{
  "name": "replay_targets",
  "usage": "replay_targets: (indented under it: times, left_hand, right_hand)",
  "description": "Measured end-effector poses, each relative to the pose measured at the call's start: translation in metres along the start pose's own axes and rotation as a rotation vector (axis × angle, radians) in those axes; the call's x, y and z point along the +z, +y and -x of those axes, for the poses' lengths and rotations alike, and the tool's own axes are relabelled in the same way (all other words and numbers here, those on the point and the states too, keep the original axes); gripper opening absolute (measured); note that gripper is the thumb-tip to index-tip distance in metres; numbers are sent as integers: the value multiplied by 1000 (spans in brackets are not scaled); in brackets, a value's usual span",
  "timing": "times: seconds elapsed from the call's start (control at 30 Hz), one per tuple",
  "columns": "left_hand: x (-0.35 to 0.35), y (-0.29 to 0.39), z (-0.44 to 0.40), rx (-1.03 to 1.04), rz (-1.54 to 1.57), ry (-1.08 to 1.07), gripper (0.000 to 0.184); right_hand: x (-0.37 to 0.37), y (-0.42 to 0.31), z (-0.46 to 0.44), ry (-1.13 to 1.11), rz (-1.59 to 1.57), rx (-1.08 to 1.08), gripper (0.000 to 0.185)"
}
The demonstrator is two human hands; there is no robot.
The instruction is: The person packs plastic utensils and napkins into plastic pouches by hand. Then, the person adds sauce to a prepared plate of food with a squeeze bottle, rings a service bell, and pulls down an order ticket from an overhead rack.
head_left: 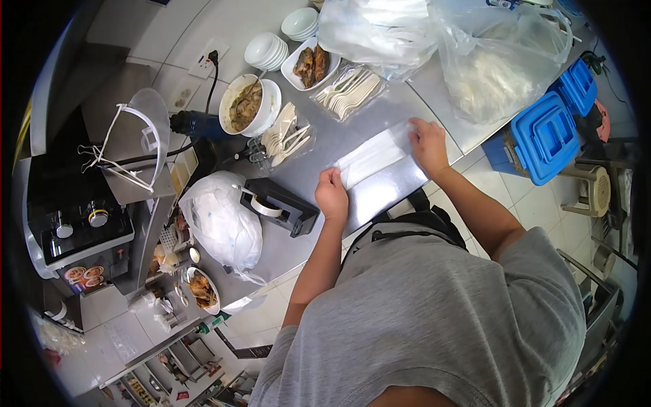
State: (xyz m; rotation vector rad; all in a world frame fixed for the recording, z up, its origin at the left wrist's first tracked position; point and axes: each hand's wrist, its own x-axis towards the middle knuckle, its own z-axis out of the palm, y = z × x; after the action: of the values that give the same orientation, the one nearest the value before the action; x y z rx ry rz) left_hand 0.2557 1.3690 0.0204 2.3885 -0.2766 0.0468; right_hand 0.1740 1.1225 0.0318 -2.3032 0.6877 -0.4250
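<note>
A white folded napkin or tissue, which seems to be in a clear plastic sleeve, lies slanted over the steel counter. My left hand is closed at its left end, thumb and fingers pinched together. At the other end, my right hand pinches the clear plastic edge near the corner. Just left of my left hand stands a black tape dispenser with a roll of tape. Beyond the napkin are a clear bag of wooden cutlery and a second cutlery pack.
Along the back are a bowl of food, a dish of browned food and stacked white bowls. Large plastic bags fill the far right. A white bag sits left of the dispenser. Blue-lidded bins stand beyond the counter's right edge.
</note>
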Motion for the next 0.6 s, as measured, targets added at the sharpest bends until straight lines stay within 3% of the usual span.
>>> replay_targets:
  times: [0.1,0.2,0.3,0.33,0.4,0.5,0.53,0.6]
  left_hand:
    - [-3,4,-2,-16,28,-13,22]
    - [-3,2,-3,12,17,-7,22]
    - [-8,6,-5,-25,17,-55,22]
    - [-10,9,-5,-74,64,-46,22]
    - [-20,31,-2,-176,158,-29,26]
    - [-29,28,9,626,-245,38,31]
    - [-25,23,16,628,-227,-94,34]
    - [-16,9,22,508,-222,-147,37]
  right_hand:
    - [7,-12,5,228,60,-303,39]
    - [17,-34,21,-78,40,-634,47]
    - [24,-45,36,-288,113,-686,57]
    - [29,-40,37,-399,199,-616,64]
    - [32,-35,37,-392,179,-649,65]
    - [34,-33,36,-392,169,-664,65]
    - [33,-33,36,-401,171,-673,66]
    - [31,-35,34,-420,174,-658,65]
